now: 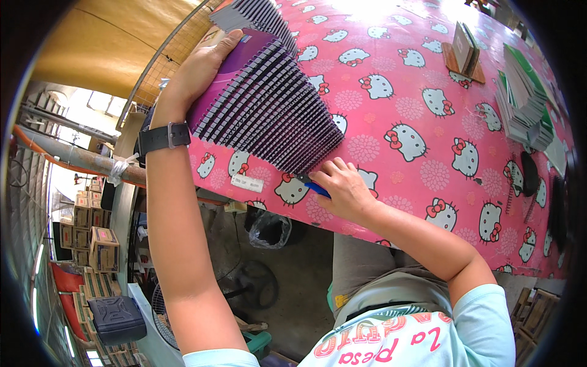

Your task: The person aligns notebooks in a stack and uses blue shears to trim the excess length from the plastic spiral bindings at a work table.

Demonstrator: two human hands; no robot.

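Note:
A stack of spiral-bound notebooks [269,113] with a purple top cover lies on the pink patterned tablecloth, its black coil spines fanned toward me. My left hand [205,64] grips the stack's far left side, thumb on top of the purple cover; its other fingers are mostly hidden. At the near right end of the spines, my right hand [342,188] is closed round a small blue-handled tool [318,189]. The tool's dark tip touches or nearly touches the lowest coils; its exact kind is hidden by the fingers.
Another stack of spiral notebooks [263,17] sits just beyond. A whitish strip [247,183] lies near the table edge. To the right are a wooden stand [463,61], green-covered booklets [523,104] and a black oval object [531,173]. A plastic bag [269,230] hangs below the table.

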